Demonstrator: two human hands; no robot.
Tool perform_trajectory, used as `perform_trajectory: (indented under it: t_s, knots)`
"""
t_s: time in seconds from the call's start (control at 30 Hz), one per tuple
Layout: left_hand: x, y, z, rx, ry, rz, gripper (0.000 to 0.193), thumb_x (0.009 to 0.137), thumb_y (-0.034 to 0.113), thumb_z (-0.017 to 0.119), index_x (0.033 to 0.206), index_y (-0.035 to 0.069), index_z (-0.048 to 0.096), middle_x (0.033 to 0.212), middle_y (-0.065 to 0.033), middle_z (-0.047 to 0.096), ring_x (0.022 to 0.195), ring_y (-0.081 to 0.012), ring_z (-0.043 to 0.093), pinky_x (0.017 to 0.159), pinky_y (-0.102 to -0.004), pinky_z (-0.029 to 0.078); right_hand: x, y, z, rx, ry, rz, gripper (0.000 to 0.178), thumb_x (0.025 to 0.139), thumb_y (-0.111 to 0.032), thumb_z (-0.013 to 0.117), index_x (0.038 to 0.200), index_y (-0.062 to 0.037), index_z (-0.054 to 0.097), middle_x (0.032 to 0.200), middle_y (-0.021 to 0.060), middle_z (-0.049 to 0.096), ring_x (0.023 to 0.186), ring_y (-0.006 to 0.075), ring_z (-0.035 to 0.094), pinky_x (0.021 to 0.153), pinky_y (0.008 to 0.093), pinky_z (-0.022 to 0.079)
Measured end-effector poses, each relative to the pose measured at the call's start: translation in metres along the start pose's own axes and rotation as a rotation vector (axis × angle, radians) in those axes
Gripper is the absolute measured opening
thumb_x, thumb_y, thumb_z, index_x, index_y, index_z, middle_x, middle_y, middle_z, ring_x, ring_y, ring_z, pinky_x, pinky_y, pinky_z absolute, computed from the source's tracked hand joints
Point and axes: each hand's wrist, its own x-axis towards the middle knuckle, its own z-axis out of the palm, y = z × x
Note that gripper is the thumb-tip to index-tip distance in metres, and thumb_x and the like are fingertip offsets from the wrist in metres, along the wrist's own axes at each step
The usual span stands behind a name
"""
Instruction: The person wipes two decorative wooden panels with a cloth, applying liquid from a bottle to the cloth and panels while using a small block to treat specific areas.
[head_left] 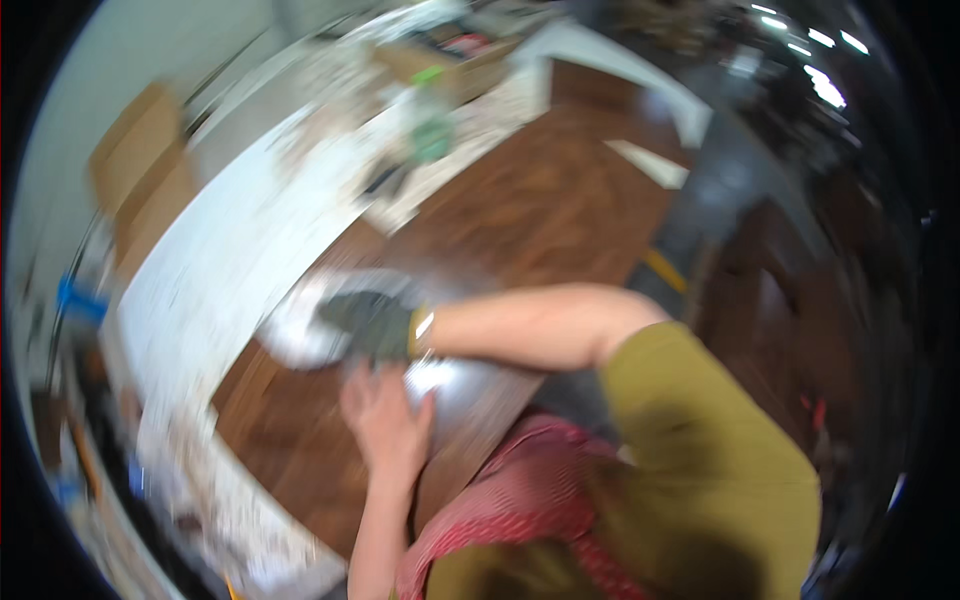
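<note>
White counter [215, 260] curves along 8 to 11 o'clock, dusty, smeared. Brown wood-grain surface [550, 200], flat, sheeny, runs from 1 to 8 o'clock across the middle. Cardboard carton [150, 185], angular, matte, at 10; open box [485, 75], things inside, near 12. White wad [295, 325] at 9 o'clock on the brown surface; soft-looking, cloth or film, too blurred to tell. Right hand [370, 325], dark glove, is on it; finger state can't be told. Left hand [388, 420], bare, at 8, fingers extended, thumb spread, tips near the glove. Translucent green bottle [432, 130] between 11 and 12. Right forearm [525, 325] crosses, blocking part of the surface; glove covers part of wad.
</note>
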Motion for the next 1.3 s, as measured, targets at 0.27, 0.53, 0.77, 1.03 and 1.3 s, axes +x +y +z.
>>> perform_trajectory:
  t_s: [0.27, 0.53, 0.77, 1.03, 1.3]
  knots:
    - [-0.002, 0.008, 0.002, 0.010, 0.044, 0.021, 0.066, 0.084, 0.034, 0.056, 0.137, 0.000, 0.035, 0.145, -0.0137, 0.032, 0.134, -0.0379, 0.023, 0.108, -0.0532, 0.014, 0.037, 0.020, -0.006, -0.542, 0.167, 0.165, 0.034, 0.083, -0.038, 0.056, 0.095, -0.0073, 0.061, 0.082, 0.0165, 0.062, 0.068, 0.0309, 0.061, 0.062, 0.0446, 0.049]
    - [-0.006, -0.006, 0.014, 0.046, 0.136, 0.057, 0.066, 0.086, 0.036, 0.053, 0.138, 0.001, 0.033, 0.146, -0.0131, 0.030, 0.134, -0.0398, 0.022, 0.108, -0.0524, 0.013, 0.047, 0.038, 0.002, -0.438, 0.039, 0.229, 0.036, 0.086, -0.034, 0.052, 0.108, -0.0070, 0.060, 0.097, 0.0100, 0.064, 0.088, 0.0273, 0.059, 0.071, 0.0389, 0.049]
    - [-0.009, 0.004, 0.008, -0.004, 0.155, 0.065, 0.066, 0.086, 0.037, 0.055, 0.137, 0.001, 0.034, 0.146, -0.0130, 0.031, 0.133, -0.0398, 0.023, 0.108, -0.0528, 0.015, 0.039, 0.038, -0.007, -0.178, 0.004, 0.204, 0.033, 0.085, -0.038, 0.052, 0.103, -0.0129, 0.062, 0.093, 0.0081, 0.065, 0.080, 0.0221, 0.061, 0.072, 0.0415, 0.049]
    - [-0.014, -0.007, 0.002, -0.178, 0.155, 0.049, 0.066, 0.085, 0.031, 0.058, 0.137, 0.000, 0.033, 0.145, -0.0177, 0.029, 0.134, -0.0404, 0.022, 0.109, -0.0507, 0.014, 0.033, 0.024, 0.008, 0.059, 0.132, 0.271, 0.031, 0.085, -0.037, 0.055, 0.097, -0.0091, 0.063, 0.096, 0.0081, 0.065, 0.082, 0.0185, 0.061, 0.071, 0.0365, 0.050]
    - [-0.063, -0.061, -0.011, 0.172, 0.082, -0.108, 0.071, 0.090, 0.051, 0.047, 0.144, 0.010, 0.024, 0.150, -0.0156, 0.018, 0.138, -0.0356, 0.017, 0.107, -0.0506, 0.024, 0.053, 0.004, 0.071, -0.483, 0.007, 0.289, 0.033, 0.083, -0.038, 0.054, 0.089, -0.0073, 0.065, 0.086, 0.0158, 0.066, 0.081, 0.0288, 0.065, 0.070, 0.0419, 0.052]
